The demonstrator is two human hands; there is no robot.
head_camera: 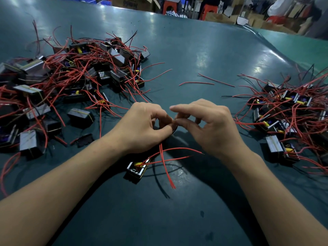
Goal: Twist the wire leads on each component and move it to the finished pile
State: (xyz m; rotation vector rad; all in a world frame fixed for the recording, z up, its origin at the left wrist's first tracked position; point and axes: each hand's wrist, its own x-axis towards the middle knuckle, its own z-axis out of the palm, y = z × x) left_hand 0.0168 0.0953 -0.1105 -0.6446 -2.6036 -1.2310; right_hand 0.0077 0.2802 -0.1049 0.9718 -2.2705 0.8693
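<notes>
A small black component (136,169) with a yellow part lies on the green table just below my wrists. Its red leads (167,172) run up under my palms and fan out toward me, with a thin black lead (174,130) among them. My left hand (143,127) and my right hand (209,125) meet fingertip to fingertip above it. Both pinch the lead ends between thumb and fingers. My right index finger sticks out straight. The pinched wire tips are hidden by the fingers.
A big pile of components with tangled red wires (71,77) covers the left side. A second pile (291,118) lies at the right. Two loose red wire pieces (197,83) lie in the middle. Cardboard boxes and red stools (208,10) stand beyond the table's far edge.
</notes>
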